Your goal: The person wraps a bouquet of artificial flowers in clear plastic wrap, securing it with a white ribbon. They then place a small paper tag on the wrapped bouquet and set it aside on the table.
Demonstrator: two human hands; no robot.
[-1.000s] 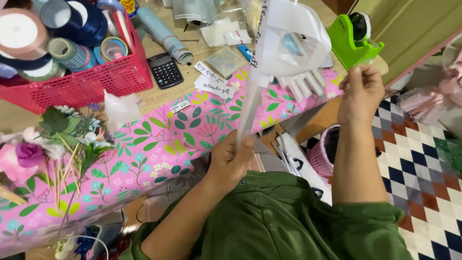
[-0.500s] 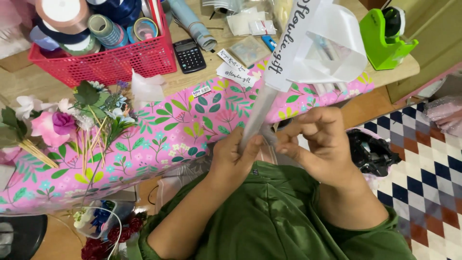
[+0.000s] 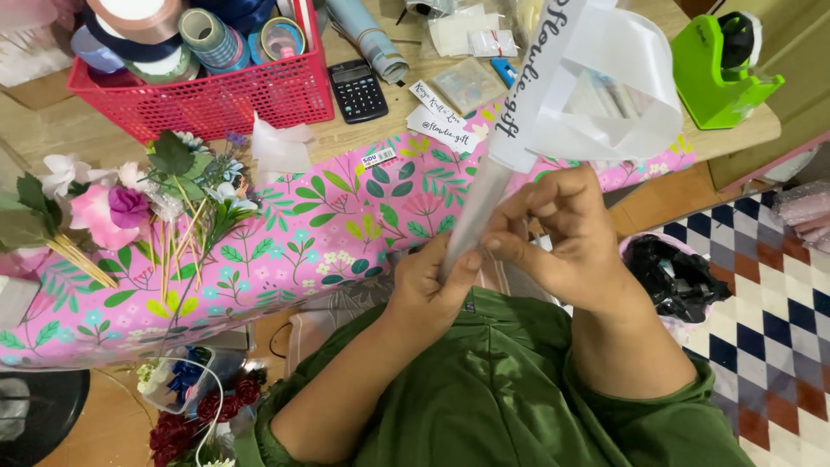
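1. While both hands meet above the lap, the white ribbon (image 3: 596,86), a broad satin band with dark script lettering, rises from them in a loop over the table (image 3: 380,130) edge.
2. Left hand (image 3: 430,290): closed round the ribbon's gathered lower length, thumb pressed along it.
3. Right hand (image 3: 558,233): fingers curled, tips pinching the same gathered strip just above the left hand's grip.
4. Step in hand, by judgement: narrowing or pleating the ribbon's tail between the two hands. The next move seems to call for a firm pinch by one hand while the other slides or folds, so the satin does not slip loose.
5. Pink floral cloth (image 3: 328,233): hangs over the table front.
6. Red basket (image 3: 207,99): on the table, holds rolls of ribbon and tape.
7. Calculator (image 3: 358,89): dark, just beside the basket.
8. Artificial flowers (image 3: 112,203): lie on the cloth, well left of the hands.
9. Green tape dispenser (image 3: 722,65): at the table's far right corner.
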